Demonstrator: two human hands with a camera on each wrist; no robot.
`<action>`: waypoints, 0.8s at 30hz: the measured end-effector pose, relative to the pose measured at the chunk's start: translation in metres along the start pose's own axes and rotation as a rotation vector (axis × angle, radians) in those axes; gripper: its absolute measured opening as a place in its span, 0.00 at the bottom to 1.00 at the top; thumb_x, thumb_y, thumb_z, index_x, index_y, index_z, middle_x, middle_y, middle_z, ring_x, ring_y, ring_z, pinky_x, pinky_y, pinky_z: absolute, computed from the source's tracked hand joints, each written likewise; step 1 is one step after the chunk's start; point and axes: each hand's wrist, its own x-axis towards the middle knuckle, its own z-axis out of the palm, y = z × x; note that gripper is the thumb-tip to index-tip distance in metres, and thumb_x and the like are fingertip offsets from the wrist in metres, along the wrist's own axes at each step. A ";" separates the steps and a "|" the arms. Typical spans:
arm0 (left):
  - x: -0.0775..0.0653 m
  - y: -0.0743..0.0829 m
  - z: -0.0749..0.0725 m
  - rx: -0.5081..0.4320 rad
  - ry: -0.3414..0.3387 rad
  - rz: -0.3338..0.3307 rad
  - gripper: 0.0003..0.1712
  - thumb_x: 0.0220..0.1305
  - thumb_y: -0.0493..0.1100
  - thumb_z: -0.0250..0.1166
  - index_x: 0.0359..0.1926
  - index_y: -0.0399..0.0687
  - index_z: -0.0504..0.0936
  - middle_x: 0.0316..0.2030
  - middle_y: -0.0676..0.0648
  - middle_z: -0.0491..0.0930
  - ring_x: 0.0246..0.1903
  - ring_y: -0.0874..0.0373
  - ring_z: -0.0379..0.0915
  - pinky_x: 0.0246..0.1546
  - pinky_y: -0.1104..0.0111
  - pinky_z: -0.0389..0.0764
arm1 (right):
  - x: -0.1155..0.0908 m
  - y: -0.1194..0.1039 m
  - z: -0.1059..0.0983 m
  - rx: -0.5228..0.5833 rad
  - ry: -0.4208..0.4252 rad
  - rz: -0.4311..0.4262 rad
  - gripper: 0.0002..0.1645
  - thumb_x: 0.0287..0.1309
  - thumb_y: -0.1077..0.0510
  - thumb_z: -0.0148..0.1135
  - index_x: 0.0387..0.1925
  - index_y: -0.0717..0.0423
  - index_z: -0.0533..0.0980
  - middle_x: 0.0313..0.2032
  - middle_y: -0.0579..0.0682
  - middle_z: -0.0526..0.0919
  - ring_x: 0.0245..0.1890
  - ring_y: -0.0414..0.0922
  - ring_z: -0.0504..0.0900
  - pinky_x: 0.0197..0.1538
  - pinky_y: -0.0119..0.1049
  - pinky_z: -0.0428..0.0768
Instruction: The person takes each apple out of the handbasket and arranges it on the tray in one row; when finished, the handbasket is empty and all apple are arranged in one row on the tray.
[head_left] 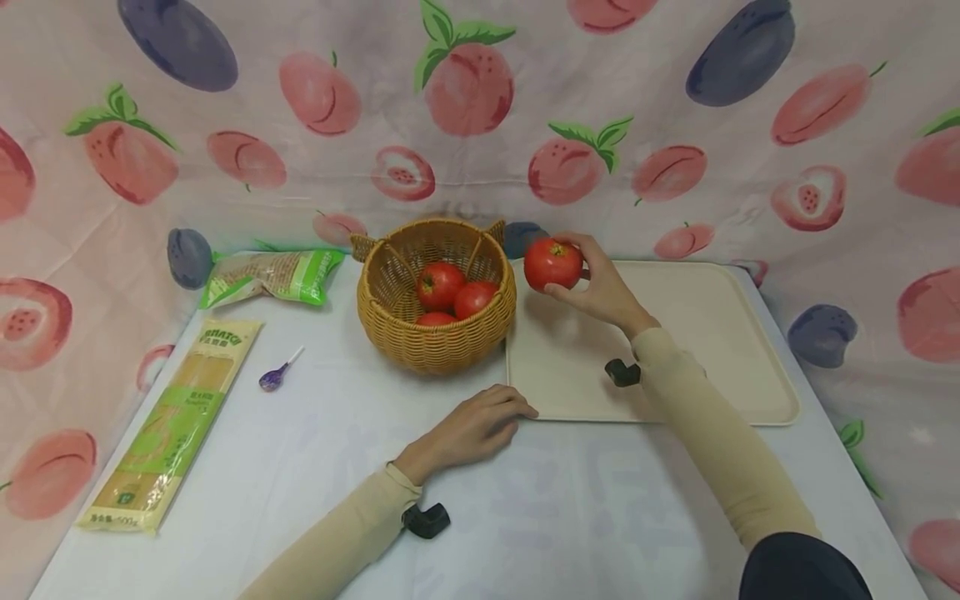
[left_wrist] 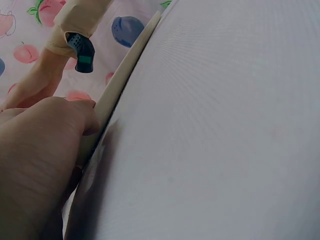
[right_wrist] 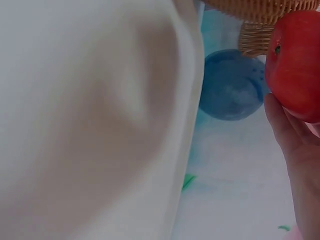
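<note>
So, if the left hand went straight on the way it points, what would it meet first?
The beige tray: the left hand is at its near left corner. Whether it would slide over the tray or push it is unclear.

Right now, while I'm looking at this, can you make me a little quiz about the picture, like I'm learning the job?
1. Which hand holds a tomato?
2. How many tomatoes can you see inside the basket? A: one. B: three. C: five.
3. True or false: the long packet lies on the tray.

Key:
1. The right hand.
2. B.
3. False; the long packet lies on the white table.
</note>
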 end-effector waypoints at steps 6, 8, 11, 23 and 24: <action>0.000 0.000 0.001 -0.003 0.003 -0.002 0.17 0.63 0.37 0.56 0.52 0.55 0.79 0.47 0.57 0.75 0.52 0.65 0.68 0.56 0.71 0.71 | -0.008 0.012 0.002 -0.021 -0.026 0.034 0.44 0.47 0.47 0.71 0.64 0.41 0.59 0.63 0.45 0.64 0.61 0.46 0.66 0.60 0.52 0.73; 0.000 0.000 0.001 -0.004 0.002 0.000 0.17 0.64 0.37 0.56 0.52 0.54 0.79 0.47 0.57 0.75 0.52 0.65 0.68 0.56 0.71 0.71 | -0.010 0.015 0.003 -0.025 -0.034 0.044 0.45 0.47 0.47 0.72 0.64 0.41 0.59 0.63 0.45 0.64 0.61 0.46 0.65 0.60 0.51 0.72; 0.000 -0.001 0.002 -0.003 0.001 -0.002 0.17 0.64 0.37 0.56 0.52 0.55 0.79 0.47 0.57 0.75 0.52 0.65 0.68 0.56 0.71 0.71 | -0.012 0.018 0.004 -0.021 -0.044 0.051 0.45 0.47 0.49 0.72 0.64 0.43 0.59 0.63 0.46 0.63 0.62 0.46 0.65 0.61 0.51 0.72; 0.000 0.000 0.001 0.004 -0.004 -0.016 0.17 0.64 0.38 0.55 0.52 0.56 0.79 0.47 0.57 0.75 0.52 0.65 0.68 0.56 0.71 0.71 | -0.030 0.001 0.004 -0.022 -0.103 0.090 0.44 0.51 0.59 0.69 0.65 0.59 0.57 0.64 0.56 0.62 0.63 0.53 0.65 0.62 0.55 0.69; 0.000 0.001 0.001 0.006 -0.005 -0.018 0.17 0.64 0.38 0.55 0.52 0.56 0.79 0.47 0.57 0.75 0.52 0.65 0.68 0.56 0.71 0.71 | -0.030 0.006 0.005 -0.022 -0.101 0.093 0.44 0.51 0.58 0.69 0.65 0.58 0.57 0.64 0.56 0.62 0.63 0.53 0.65 0.63 0.54 0.69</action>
